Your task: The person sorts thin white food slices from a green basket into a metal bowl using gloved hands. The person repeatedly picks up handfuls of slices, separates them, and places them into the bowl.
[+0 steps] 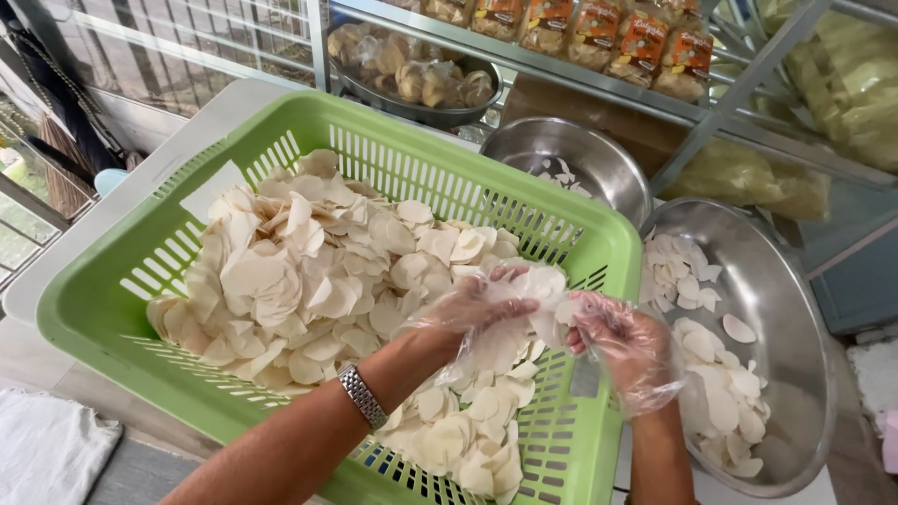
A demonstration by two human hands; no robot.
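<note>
both gloved hands, left hand (468, 313) and right hand (622, 341), pinch a clump of pale chips (538, 285) between their fingers over the green basket (103, 309) (steel bowl (795, 318) just right).

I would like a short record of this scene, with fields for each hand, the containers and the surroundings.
left hand: left hand in a clear plastic glove, metal wristwatch, touching pale round chips
right hand: right hand gloved, gripping the same chips
basket: green slotted basket heaped with the chips
big bowl: steel bowl, right of the basket, partly filled with chips
small bowl: smaller steel bowl behind, a few chips
behind: metal shelf with bagged snacks
</note>
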